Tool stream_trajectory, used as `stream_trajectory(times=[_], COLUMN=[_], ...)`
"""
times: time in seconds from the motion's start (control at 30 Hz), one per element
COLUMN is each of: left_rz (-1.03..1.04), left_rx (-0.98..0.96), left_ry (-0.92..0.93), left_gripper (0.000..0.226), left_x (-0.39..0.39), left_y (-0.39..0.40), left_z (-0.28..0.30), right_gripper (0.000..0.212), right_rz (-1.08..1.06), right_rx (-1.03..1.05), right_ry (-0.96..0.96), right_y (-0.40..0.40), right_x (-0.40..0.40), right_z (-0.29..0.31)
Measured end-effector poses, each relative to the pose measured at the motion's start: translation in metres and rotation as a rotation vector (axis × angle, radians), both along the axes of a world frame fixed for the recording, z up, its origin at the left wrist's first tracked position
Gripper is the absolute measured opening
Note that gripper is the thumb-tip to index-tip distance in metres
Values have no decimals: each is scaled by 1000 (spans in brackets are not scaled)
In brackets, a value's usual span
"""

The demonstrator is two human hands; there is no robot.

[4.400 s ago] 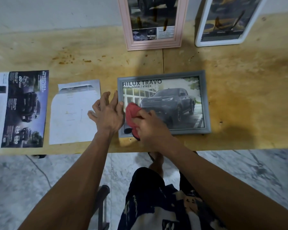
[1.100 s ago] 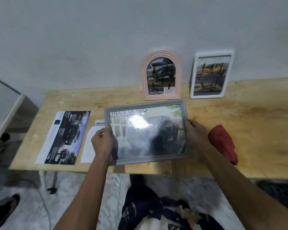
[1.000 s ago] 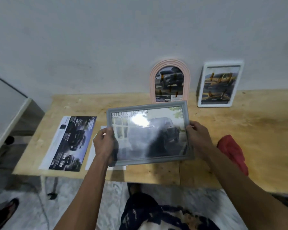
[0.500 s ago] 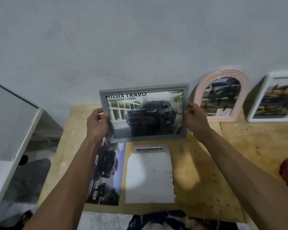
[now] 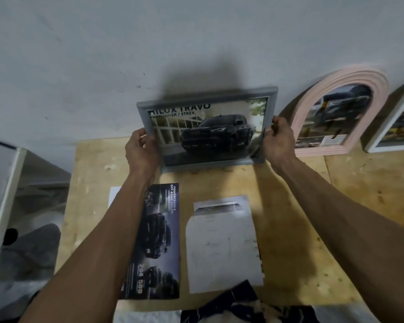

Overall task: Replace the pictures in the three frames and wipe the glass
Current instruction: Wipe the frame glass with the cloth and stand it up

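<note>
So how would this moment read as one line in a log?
step: standing grey frame against wall | left hand: grips left edge | right hand: grips right edge | pink arched frame: leaning, right

Frame perhaps against wall

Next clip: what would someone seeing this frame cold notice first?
The grey picture frame with a dark pickup photo, held upright at the back of the wooden table near the wall, left hand and right hand gripping its sides. Right of it, a pink arched frame leans on the wall. In front lie a dark truck brochure and a white sheet.
</note>
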State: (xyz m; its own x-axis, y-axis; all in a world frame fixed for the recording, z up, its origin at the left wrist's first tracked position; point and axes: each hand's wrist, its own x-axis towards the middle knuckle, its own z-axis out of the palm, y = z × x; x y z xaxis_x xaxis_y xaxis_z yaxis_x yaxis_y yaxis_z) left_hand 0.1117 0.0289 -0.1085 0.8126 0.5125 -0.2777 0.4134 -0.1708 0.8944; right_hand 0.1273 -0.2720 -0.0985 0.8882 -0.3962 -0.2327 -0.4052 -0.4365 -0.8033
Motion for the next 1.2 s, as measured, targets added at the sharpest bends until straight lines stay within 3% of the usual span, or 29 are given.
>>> stream_trajectory(times=[0.7, 0.93, 1.03, 1.2], left_rz=[-50, -36, 53, 101], left_rx=[133, 132, 200, 238], left_ry=[-26, -1, 10, -39], left_gripper=[24, 47, 51, 34], left_x=[10, 0, -11, -24], left_y=[-3, -7, -16, -52], left_z=[-2, 2, 1, 11], right_gripper=[29, 47, 39, 26], right_rz=[-41, -50, -66, -64], right_rx=[35, 33, 0, -21], right_ry=[26, 33, -17, -56], right_y=[12, 13, 12, -6], right_x=[3, -10, -25, -45], right_z=[-2, 3, 7, 13])
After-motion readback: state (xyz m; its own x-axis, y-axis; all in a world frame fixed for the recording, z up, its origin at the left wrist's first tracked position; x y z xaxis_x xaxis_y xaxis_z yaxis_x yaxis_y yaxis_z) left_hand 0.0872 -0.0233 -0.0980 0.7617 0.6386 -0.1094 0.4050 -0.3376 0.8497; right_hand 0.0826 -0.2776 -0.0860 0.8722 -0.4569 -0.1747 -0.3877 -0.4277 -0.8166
